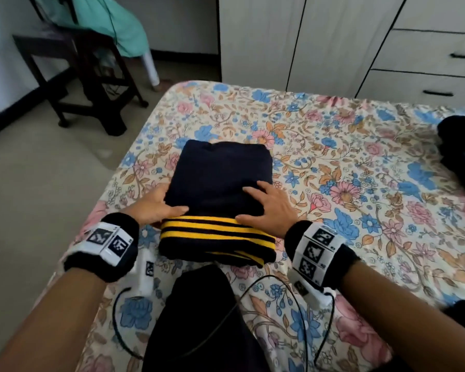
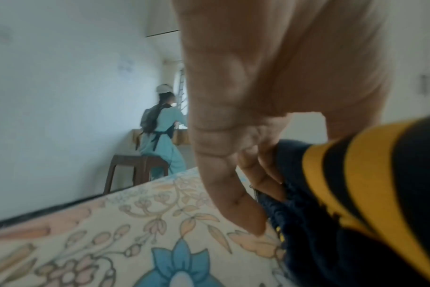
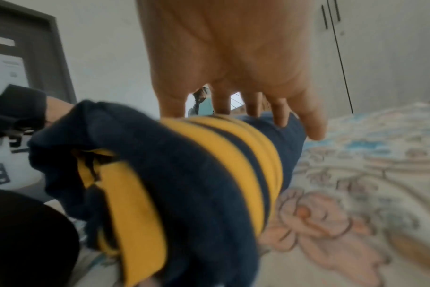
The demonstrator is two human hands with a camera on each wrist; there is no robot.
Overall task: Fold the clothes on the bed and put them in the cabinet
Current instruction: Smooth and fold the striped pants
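A folded navy knitted garment with yellow stripes (image 1: 218, 200) lies on the floral-print bedsheet (image 1: 333, 146), near the bed's left edge and well apart from the white cabinet with black handles (image 1: 320, 41) that stands past the far end of the bed. The left hand (image 1: 156, 208) grips the garment's left side: its thumb lies across the top, and the left wrist view shows its fingers (image 2: 236, 198) curled in under the navy edge. The right hand (image 1: 271, 208) rests flat on the garment's right part, fingers spread and straight, pressing rather than holding.

The likely next step is lifting the bundle, and the risk sits on the right side. With only a flat palm there, a lift led by the left hand could let the right half sag and the layers slide open, undoing the fold. The striped end nearest the person looks thick and loosely stacked in the right wrist view, so it may spill out first. Another dark garment (image 1: 459, 157) lies at the sheet's right edge, apparently not yet folded, so carrying one bundle would not finish the task.
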